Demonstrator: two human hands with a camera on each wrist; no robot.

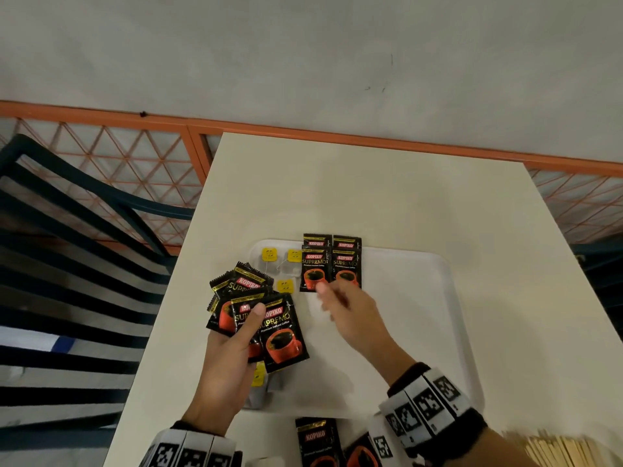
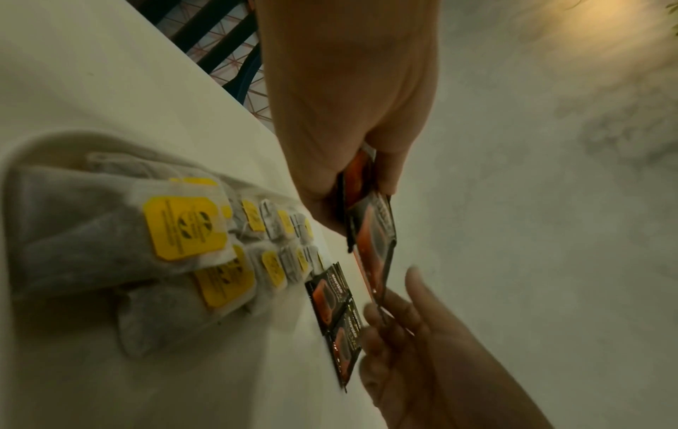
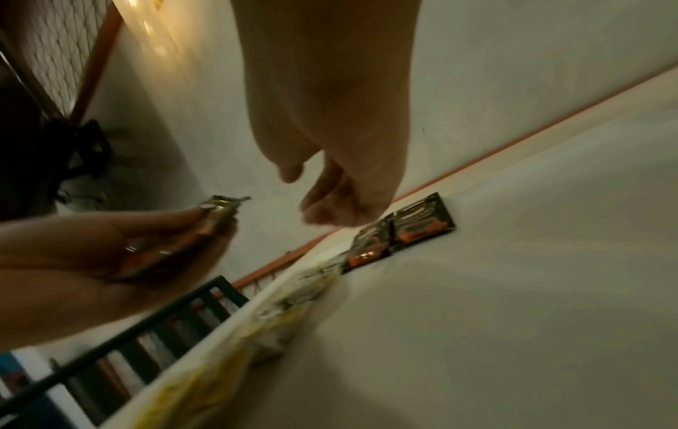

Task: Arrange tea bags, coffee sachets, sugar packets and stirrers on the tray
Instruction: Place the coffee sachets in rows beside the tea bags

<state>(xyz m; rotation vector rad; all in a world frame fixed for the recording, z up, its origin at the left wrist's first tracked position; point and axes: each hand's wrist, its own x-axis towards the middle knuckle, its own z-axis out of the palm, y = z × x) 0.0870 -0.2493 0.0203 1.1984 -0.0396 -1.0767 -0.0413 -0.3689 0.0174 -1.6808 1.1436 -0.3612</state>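
Note:
A white tray (image 1: 404,315) lies on the white table. Tea bags (image 1: 285,285) with yellow tags fill its left side (image 2: 183,229). Black coffee sachets (image 1: 332,264) lie in two overlapping columns at the tray's far edge. My left hand (image 1: 249,325) grips a fan of several more coffee sachets (image 1: 279,332) above the tea bags, thumb on top. My right hand (image 1: 328,298) hovers just below the laid sachets (image 3: 403,229), blurred. Its fingers (image 3: 322,200) are loosely curled and hold nothing.
More coffee sachets (image 1: 317,439) lie on the table in front of the tray. Wooden stirrers (image 1: 566,449) lie at the near right. A dark slatted chair (image 1: 67,247) and an orange railing (image 1: 303,131) border the table on the left and far side.

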